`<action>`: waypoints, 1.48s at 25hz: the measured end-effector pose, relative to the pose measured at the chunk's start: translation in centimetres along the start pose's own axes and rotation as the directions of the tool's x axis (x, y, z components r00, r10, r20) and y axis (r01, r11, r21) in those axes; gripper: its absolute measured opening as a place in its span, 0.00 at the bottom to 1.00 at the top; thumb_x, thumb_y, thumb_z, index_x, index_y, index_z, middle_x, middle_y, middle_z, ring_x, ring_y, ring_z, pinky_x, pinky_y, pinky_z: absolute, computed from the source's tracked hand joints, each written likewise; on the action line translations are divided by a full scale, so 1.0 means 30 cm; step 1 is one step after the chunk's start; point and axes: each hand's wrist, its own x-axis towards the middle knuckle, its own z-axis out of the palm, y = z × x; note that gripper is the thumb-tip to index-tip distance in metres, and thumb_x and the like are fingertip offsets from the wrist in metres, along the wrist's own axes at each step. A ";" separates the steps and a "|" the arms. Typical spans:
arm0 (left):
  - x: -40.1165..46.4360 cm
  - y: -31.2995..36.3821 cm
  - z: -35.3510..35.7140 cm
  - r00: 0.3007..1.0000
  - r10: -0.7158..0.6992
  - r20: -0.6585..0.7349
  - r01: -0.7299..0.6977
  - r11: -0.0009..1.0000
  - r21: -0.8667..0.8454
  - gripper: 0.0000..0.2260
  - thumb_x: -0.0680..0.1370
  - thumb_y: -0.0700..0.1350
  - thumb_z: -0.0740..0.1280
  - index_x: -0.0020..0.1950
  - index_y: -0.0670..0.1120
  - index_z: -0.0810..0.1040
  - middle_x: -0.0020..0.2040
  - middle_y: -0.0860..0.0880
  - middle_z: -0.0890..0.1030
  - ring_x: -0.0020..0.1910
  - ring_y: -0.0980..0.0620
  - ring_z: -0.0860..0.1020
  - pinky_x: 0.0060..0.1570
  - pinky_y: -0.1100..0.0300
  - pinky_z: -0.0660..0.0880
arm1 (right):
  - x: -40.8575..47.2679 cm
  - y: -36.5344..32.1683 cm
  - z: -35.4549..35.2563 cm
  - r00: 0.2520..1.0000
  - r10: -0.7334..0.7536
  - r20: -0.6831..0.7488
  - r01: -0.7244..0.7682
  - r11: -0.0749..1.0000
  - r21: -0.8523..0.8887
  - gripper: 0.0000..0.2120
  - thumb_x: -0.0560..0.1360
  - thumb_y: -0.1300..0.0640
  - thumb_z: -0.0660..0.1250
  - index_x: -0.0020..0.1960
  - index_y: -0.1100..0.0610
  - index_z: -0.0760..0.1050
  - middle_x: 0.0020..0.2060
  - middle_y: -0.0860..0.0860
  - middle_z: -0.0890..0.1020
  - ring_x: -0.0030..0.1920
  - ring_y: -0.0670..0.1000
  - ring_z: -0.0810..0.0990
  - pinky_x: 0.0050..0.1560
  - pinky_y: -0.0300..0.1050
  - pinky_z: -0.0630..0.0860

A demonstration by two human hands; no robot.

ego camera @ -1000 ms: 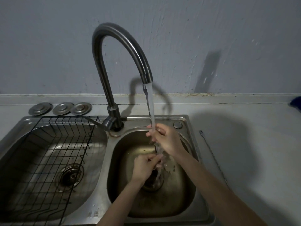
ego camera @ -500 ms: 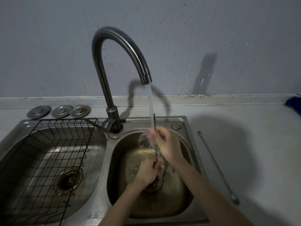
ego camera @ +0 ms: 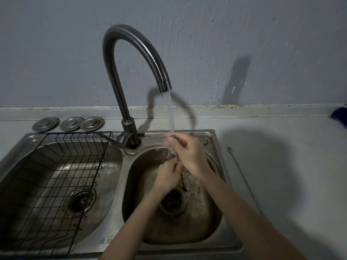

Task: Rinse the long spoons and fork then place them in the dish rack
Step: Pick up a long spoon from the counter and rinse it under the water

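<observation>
Steel: one long spoon (ego camera: 180, 172) in two hands, one fork (ego camera: 244, 180) aside.

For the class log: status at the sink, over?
Both hands, left hand and right hand, closed on one long utensil under running water. Long fork waiting on counter. Dish rack empty, path clear.

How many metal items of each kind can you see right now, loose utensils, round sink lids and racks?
Long utensil held under the water: 1
Long fork lying on the counter: 1
Round metal lids behind the left basin: 3
Black wire dish rack: 1
Total: 6
</observation>
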 end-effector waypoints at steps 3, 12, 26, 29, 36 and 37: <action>0.003 -0.039 -0.008 1.000 -0.020 0.023 0.019 0.999 0.028 0.13 0.77 0.44 0.59 0.33 0.48 0.72 0.30 0.52 0.75 0.30 0.55 0.73 0.33 0.64 0.70 | 0.001 0.010 -0.016 0.998 -0.058 -0.005 0.058 0.998 -0.036 0.10 0.76 0.61 0.62 0.54 0.63 0.78 0.37 0.48 0.82 0.33 0.36 0.78 0.34 0.27 0.73; -0.055 -0.227 -0.004 0.970 -0.185 0.160 0.157 0.972 0.175 0.06 0.75 0.43 0.64 0.48 0.46 0.81 0.49 0.48 0.83 0.48 0.55 0.78 0.53 0.60 0.73 | -0.128 0.211 -0.119 0.933 0.351 0.077 -0.298 0.876 -0.379 0.10 0.77 0.58 0.61 0.48 0.61 0.79 0.39 0.53 0.82 0.30 0.37 0.77 0.35 0.25 0.72; -0.119 -0.378 0.191 0.864 -0.305 0.400 0.093 0.878 0.469 0.12 0.75 0.42 0.61 0.57 0.46 0.76 0.59 0.44 0.80 0.60 0.46 0.76 0.59 0.55 0.73 | -0.315 0.375 0.002 0.695 0.611 0.380 0.195 0.349 -0.917 0.13 0.73 0.65 0.61 0.56 0.61 0.75 0.59 0.59 0.78 0.66 0.57 0.67 0.68 0.52 0.59; -0.122 -0.393 0.203 0.843 -0.327 0.426 0.072 0.855 0.513 0.15 0.75 0.41 0.60 0.61 0.47 0.74 0.63 0.44 0.78 0.62 0.46 0.75 0.61 0.55 0.72 | -0.334 0.388 0.004 0.622 0.700 0.351 0.109 0.366 -0.924 0.15 0.75 0.67 0.59 0.60 0.63 0.73 0.62 0.61 0.75 0.65 0.59 0.71 0.66 0.53 0.66; -0.137 -0.393 0.205 0.836 -0.329 0.438 0.068 0.856 0.512 0.15 0.76 0.42 0.60 0.62 0.45 0.74 0.62 0.42 0.78 0.62 0.46 0.75 0.61 0.56 0.71 | -0.328 0.372 0.000 0.531 0.768 0.358 -0.026 0.437 -0.899 0.15 0.76 0.67 0.55 0.62 0.64 0.71 0.63 0.62 0.73 0.64 0.61 0.72 0.61 0.54 0.72; -0.138 -0.384 0.203 0.841 -0.321 0.434 0.070 0.862 0.503 0.15 0.76 0.42 0.59 0.62 0.45 0.75 0.62 0.43 0.78 0.62 0.46 0.75 0.62 0.57 0.71 | -0.321 0.366 -0.003 0.536 0.762 0.362 -0.047 0.456 -0.889 0.15 0.77 0.67 0.56 0.61 0.64 0.72 0.62 0.61 0.74 0.63 0.61 0.73 0.61 0.54 0.72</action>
